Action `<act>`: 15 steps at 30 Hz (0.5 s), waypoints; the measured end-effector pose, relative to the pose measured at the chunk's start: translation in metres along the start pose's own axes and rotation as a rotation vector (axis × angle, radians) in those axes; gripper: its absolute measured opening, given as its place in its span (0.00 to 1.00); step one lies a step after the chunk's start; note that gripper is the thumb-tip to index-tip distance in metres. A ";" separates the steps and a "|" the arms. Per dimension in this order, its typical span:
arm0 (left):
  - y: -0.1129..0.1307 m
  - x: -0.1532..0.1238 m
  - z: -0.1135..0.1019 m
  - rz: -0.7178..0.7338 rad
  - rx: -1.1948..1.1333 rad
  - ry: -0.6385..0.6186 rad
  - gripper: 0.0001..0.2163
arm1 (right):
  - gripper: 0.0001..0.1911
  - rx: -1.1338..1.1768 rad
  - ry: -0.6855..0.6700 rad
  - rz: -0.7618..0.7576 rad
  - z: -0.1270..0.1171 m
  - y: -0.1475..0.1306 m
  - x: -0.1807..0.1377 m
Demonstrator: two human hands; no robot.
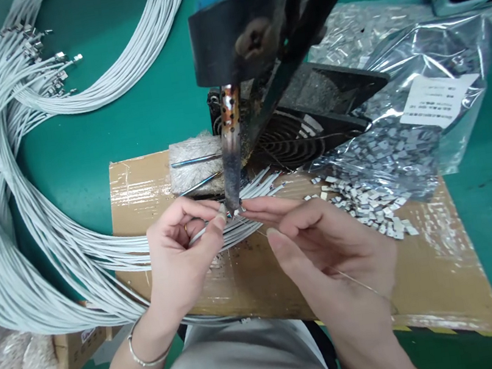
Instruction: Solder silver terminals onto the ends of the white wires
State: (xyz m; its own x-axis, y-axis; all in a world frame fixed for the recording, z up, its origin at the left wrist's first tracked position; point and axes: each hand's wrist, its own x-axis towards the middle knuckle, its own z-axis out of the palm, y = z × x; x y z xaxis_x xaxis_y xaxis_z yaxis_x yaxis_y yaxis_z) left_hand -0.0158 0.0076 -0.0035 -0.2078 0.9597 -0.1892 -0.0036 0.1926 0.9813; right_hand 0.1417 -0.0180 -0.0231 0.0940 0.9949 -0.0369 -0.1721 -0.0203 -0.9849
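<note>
My left hand (pixel 182 249) is closed in a pinch on the end of a grey wire (pixel 209 230), holding it under the tip of a fixed soldering iron (pixel 231 156). My right hand (pixel 324 247) is closed too, its fingers pinching a thin strand of solder wire (pixel 357 282) and a small metal terminal right at the iron's tip (pixel 234 206). Both hands meet over a taped cardboard sheet (pixel 427 281). A bundle of grey wires (pixel 50 238) runs from the left across the cardboard to the iron.
A pile of small metal terminals (pixel 373 202) spills from a clear plastic bag (pixel 436 94) on the right. A black fan (pixel 303 133) sits behind the iron, beside a cleaning pad (pixel 192 165). More grey wires with metal ends (pixel 48 66) loop on the green table at upper left.
</note>
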 end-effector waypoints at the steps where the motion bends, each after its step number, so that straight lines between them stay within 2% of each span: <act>1: 0.000 0.000 0.000 0.000 0.006 0.001 0.07 | 0.12 -0.002 0.001 0.000 0.000 0.000 0.000; 15: 0.001 -0.001 0.000 0.020 0.011 0.005 0.07 | 0.11 0.006 0.002 -0.009 -0.001 0.000 -0.001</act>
State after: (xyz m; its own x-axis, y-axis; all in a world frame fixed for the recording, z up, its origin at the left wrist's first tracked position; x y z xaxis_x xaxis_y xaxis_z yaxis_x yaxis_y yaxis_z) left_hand -0.0155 0.0073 -0.0025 -0.2128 0.9624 -0.1690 0.0117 0.1755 0.9844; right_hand 0.1421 -0.0187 -0.0233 0.0978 0.9948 -0.0289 -0.1772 -0.0112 -0.9841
